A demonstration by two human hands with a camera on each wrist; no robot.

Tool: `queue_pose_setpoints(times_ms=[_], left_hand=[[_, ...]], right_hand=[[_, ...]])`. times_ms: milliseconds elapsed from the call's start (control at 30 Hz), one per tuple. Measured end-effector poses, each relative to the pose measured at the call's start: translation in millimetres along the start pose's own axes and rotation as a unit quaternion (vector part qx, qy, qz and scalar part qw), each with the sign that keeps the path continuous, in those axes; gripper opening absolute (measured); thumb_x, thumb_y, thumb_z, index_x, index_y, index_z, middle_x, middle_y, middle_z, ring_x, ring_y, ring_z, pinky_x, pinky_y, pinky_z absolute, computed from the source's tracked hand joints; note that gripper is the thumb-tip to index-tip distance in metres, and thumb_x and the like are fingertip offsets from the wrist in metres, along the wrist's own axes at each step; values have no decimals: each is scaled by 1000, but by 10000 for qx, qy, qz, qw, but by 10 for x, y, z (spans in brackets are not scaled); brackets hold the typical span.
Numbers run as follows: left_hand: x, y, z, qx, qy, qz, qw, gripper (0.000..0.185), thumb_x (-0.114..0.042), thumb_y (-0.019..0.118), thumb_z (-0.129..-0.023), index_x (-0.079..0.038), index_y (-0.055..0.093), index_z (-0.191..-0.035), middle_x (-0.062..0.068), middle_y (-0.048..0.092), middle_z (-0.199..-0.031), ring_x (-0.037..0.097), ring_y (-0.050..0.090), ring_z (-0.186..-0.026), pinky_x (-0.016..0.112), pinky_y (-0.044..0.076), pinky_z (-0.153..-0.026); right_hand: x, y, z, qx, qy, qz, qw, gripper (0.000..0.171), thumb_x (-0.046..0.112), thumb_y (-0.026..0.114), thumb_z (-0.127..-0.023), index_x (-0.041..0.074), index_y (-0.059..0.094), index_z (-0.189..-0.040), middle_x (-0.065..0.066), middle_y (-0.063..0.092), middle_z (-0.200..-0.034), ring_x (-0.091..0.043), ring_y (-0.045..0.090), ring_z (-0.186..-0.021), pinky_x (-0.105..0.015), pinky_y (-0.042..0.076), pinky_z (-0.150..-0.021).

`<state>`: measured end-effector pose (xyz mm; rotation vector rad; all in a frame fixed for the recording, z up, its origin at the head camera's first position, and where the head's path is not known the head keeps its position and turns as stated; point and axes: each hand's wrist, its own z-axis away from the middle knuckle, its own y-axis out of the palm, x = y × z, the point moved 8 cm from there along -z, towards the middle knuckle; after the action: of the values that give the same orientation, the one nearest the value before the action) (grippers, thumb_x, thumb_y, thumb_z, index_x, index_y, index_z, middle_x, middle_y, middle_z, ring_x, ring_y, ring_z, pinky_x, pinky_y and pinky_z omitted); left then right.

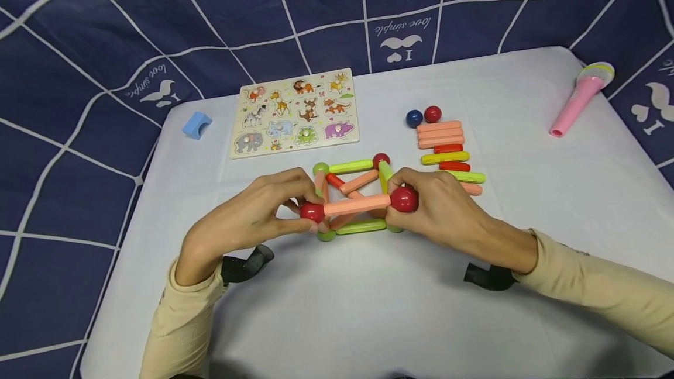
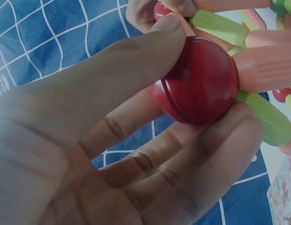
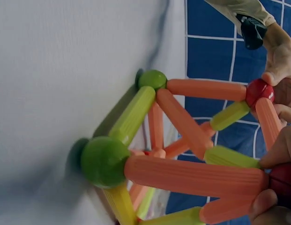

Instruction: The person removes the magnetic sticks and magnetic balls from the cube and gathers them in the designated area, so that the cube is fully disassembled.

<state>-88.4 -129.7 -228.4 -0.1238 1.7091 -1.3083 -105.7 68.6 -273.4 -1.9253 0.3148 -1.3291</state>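
Observation:
A frame of orange, green, yellow and red rods joined by balls stands on the table, a green ball at one lower corner. Along its upper near side runs an orange rod between two red balls. My left hand pinches the left red ball; the left wrist view shows thumb and fingertips around this ball. The right red ball is gripped by thumb and fingers of my right hand. Upright orange rods drop from the held balls to green balls on the tabletop.
Loose rods lie in a column at right, below a blue ball and a red ball. Behind the frame is an animal peg puzzle. A blue block lies far left, a pink toy microphone far right.

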Motion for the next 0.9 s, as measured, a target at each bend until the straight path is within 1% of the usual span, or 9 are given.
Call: queue_pose_setpoints(times_ms=[167,267,433,533,600,700,767,867,900], left_hand=[[0,4,-3,5,-16,-9,10000,28,-23,83,-81,-15,70,-104,-9,59,-100,6,57,-86,24,53,-73],[6,8,-1,26,-75,-9,10000,28,-23,83,-81,-15,70,-105,-8,59,-101,6,57,-86,24,53,-73],[17,15,4,35,-144,-5,9999,28,-22,83,-81,-15,69,-105,-8,59,-101,7,57,-86,24,54,-73],[17,17,2,35,-141,-8,9999,27,-21,83,-82,-15,69,-104,-8,59,-101,7,57,-86,25,54,-74],[16,17,0,40,-152,-16,9999,27,-21,83,-82,-15,69,-104,-8,59,-101,6,57,-86,24,54,-74],[17,17,1,50,-178,-20,9998,27,-21,83,-81,-15,70,-105,-8,59,-101,6,57,-86,24,54,-74],[18,16,5,50,-189,-32,9998,27,-21,82,-82,-15,69,-105,-8,59,-101,6,57,-86,24,54,-74],[21,16,10,45,-195,-20,9998,27,-19,83,-81,-14,69,-104,-8,59,-101,6,58,-85,24,54,-73],[22,17,13,43,-193,-18,9998,27,-18,82,-81,-14,69,-104,-8,59,-101,6,58,-85,25,54,-73]], right_hand=[[-3,2,0,88,5,-203,9998,15,10,72,-75,9,64,-88,2,62,-73,-12,54,-59,-25,48,-46],[-10,-12,-1,117,54,-244,9996,15,9,74,-77,10,65,-89,2,64,-78,-13,57,-63,-25,51,-49],[-22,-30,16,246,158,-328,9990,14,11,73,-79,12,67,-92,3,67,-85,-14,60,-71,-26,55,-57],[-23,-61,46,341,233,-401,9983,13,14,71,-84,15,66,-95,5,68,-86,-14,60,-75,-26,55,-60],[-27,-114,63,344,280,-421,9981,11,17,70,-88,17,65,-97,5,67,-85,-13,60,-73,-26,54,-58],[-78,-256,47,190,306,-493,9981,11,19,68,-92,16,62,-100,1,65,-84,-17,58,-69,-26,51,-52],[-182,-388,-8,88,448,-461,9979,11,20,60,-96,13,61,-105,-3,64,-93,-20,58,-74,-29,50,-57],[-477,-582,-155,61,898,-297,9955,26,22,42,-101,9,57,-118,-10,60,-106,-26,55,-86,-37,47,-70],[-603,-637,-216,74,1064,-154,9942,32,23,37,-102,8,55,-123,-12,59,-108,-27,54,-88,-39,45,-70]])
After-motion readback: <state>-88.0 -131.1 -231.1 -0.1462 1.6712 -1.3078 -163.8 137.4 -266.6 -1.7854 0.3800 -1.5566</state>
